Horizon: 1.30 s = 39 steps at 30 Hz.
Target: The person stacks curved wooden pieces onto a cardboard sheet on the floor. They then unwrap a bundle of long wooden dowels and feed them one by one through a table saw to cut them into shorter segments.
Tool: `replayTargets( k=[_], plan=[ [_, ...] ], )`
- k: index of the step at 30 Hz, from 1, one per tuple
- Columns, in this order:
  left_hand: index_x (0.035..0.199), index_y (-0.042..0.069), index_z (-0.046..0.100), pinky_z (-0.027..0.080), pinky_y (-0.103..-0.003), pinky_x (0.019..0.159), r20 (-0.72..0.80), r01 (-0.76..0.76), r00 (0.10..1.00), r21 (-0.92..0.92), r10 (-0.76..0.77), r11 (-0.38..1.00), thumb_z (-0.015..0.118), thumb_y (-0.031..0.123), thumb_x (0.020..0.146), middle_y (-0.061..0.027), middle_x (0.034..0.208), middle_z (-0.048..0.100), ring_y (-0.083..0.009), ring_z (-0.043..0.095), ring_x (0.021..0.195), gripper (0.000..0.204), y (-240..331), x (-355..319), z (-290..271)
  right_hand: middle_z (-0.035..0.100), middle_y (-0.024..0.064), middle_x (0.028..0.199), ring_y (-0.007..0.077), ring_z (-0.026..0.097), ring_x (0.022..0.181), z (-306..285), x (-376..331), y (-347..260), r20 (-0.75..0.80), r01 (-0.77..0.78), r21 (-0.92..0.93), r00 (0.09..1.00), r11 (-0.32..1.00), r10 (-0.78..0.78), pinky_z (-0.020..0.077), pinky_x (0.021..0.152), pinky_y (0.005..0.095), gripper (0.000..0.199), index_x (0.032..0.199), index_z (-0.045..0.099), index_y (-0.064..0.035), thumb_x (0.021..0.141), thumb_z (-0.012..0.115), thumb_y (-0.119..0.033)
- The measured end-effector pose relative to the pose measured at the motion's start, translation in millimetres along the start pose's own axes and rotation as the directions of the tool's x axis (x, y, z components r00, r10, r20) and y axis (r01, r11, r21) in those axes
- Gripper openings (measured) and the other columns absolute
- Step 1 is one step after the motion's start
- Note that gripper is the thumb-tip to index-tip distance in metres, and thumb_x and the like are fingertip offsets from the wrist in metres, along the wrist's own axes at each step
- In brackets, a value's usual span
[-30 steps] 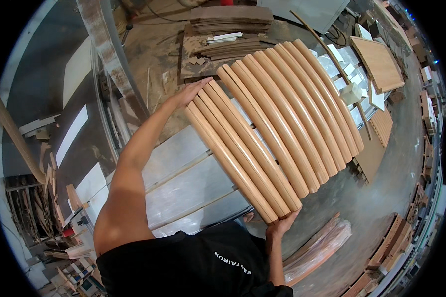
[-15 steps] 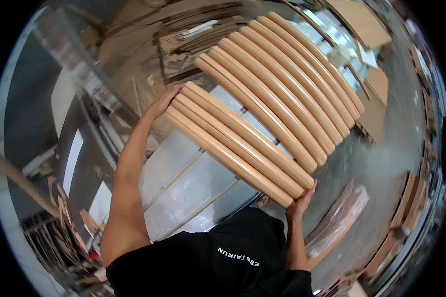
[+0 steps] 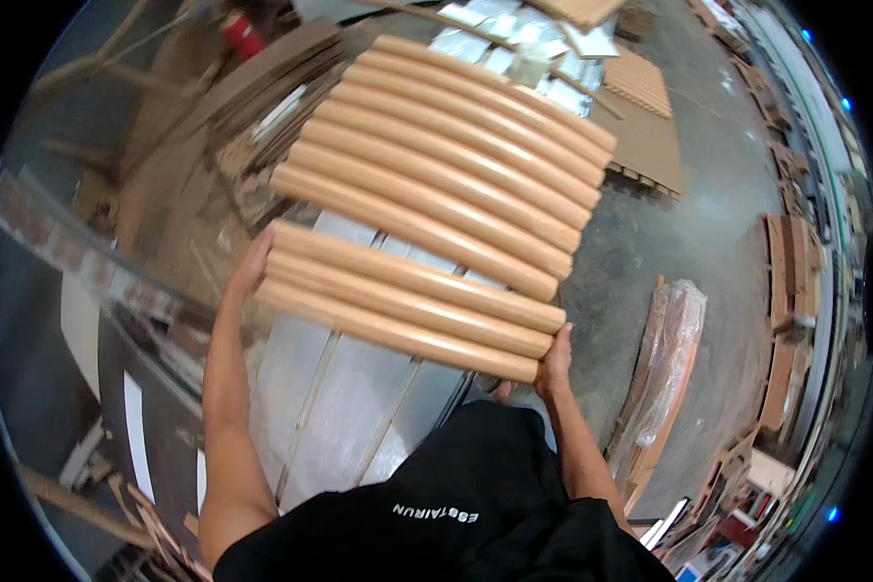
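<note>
Between my two hands lie three rounded wooden poles (image 3: 407, 298), light brown and glossy, side by side. Their left ends are gripped by my left hand (image 3: 254, 264), its fingers partly hidden behind the wood. At the opposite ends, my right hand (image 3: 556, 364) is closed around the poles, thumb uppermost. A strip of gap separates them from a wider row of similar poles (image 3: 436, 165) just beyond. Beneath is a grey, film-covered surface (image 3: 349, 407) with narrow seams; whether the held poles touch it I cannot tell.
Plastic-wrapped long pieces (image 3: 671, 359) lie on the concrete floor to the right. Dark curved boards (image 3: 272, 82) are stacked at the far left. A brown panel (image 3: 640, 145) and white wrapped pieces (image 3: 485, 24) sit beyond the row. Wooden stock (image 3: 793, 262) lines the right side.
My view has turned, so the poles now run closer to level across it. Both hands keep their grip on the three poles, and the gap to the row looks narrower.
</note>
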State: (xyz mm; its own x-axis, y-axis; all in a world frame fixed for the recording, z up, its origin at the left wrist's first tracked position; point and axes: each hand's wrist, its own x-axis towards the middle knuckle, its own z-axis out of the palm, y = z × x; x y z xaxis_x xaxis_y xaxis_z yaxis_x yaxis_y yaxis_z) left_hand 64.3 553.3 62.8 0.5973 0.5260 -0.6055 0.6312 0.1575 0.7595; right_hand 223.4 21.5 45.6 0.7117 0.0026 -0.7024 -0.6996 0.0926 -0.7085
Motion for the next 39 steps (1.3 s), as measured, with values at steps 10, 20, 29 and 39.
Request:
replayTargets(
  k=[10,20,29,39],
  plan=[
    [0.135,0.001,0.049,0.051,-0.038,0.092,-0.061,0.028,0.998,-0.042,-0.031,0.999,0.034,0.054,0.104,-0.0141,0.124,0.061,-0.0216,0.062,0.109,0.063,-7,-35,28,0.061,0.0148,0.117,0.023,0.06,0.106,-45,29,17,0.056,0.044,-0.078,0.998,0.996,-0.04,0.0475,0.094,0.0389,0.058,0.127,0.054,0.0015,0.106,0.033,-0.049],
    [0.14,0.003,0.044,0.046,-0.038,0.098,-0.176,0.012,0.984,-0.002,-0.012,1.0,0.032,0.06,0.103,-0.0126,0.13,0.056,-0.0232,0.059,0.114,0.069,-3,-99,48,0.063,0.0103,0.113,0.0194,0.061,0.102,-80,18,-34,0.126,-0.016,-0.031,0.992,0.999,0.02,0.0479,0.092,0.0367,0.056,0.124,0.056,-0.001,0.105,0.037,-0.05],
    [0.133,-0.005,0.051,0.044,-0.037,0.098,-0.202,-0.096,0.974,0.038,0.102,0.995,0.03,0.052,0.106,-0.0169,0.124,0.06,-0.0229,0.057,0.113,0.067,106,-179,176,0.062,0.0098,0.117,0.0191,0.06,0.105,-188,35,-157,0.106,0.036,-0.025,0.994,0.999,-0.033,0.0478,0.095,0.0359,0.059,0.127,0.054,-0.0013,0.104,0.037,-0.053],
    [0.135,-0.01,0.048,0.036,-0.036,0.108,-0.17,-0.25,0.944,0.192,0.284,0.949,0.032,0.049,0.106,-0.0202,0.132,0.054,-0.0237,0.05,0.122,0.067,276,-173,417,0.059,0.0104,0.127,0.0213,0.059,0.114,-356,151,-288,0.037,0.031,0.188,0.999,0.982,-0.038,0.0483,0.098,0.037,0.057,0.134,0.051,-0.0034,0.105,0.039,-0.051]
  ],
)
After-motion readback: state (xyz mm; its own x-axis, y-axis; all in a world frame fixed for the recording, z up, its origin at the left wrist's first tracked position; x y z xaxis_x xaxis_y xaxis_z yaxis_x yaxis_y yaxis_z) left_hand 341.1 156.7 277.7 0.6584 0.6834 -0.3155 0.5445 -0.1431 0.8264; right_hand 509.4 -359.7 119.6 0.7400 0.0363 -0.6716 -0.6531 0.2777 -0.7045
